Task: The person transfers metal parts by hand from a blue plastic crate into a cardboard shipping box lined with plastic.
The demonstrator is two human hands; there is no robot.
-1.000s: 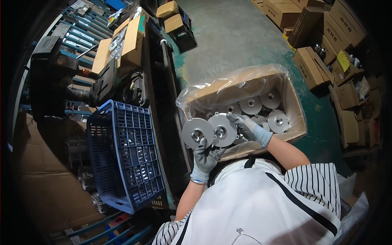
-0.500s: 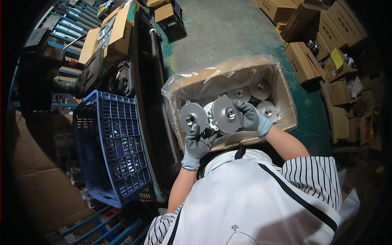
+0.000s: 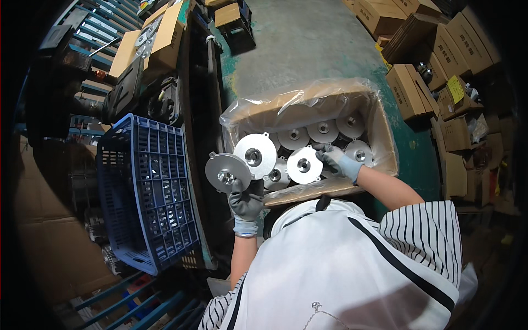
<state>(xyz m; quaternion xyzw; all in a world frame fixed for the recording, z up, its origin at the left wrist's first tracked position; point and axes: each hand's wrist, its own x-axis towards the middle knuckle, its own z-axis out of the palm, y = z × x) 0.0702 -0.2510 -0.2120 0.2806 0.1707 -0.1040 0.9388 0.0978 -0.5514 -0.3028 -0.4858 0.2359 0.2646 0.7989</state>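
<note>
While discs (image 3: 260, 144) in gloved fingers (image 3: 237, 191), lettering (image 3: 467, 48) on cartons (image 3: 408, 91)

Quantities are as follows. Gloves: two, one on the left hand (image 3: 246, 202) and one on the right hand (image 3: 338, 161). Discs in the left hand: two, one lower disc (image 3: 217, 164) and one upper disc (image 3: 264, 147). Discs at the right fingertips: one white-lit disc (image 3: 312, 171). Loose discs (image 3: 322, 138) in the lined carton at centre: at least five; the right hand may hide more. Lined carton (image 3: 395, 157): one. Blue crate (image 3: 165, 187), left of frame: one. Open carton (image 3: 166, 47), upper left: one. Stacked cartons (image 3: 406, 91), right: more than five, exact count obscured. Yellow sheet (image 3: 455, 88), upper right: one. Striped sleeves (image 3: 421, 225), lower frame: two.
</note>
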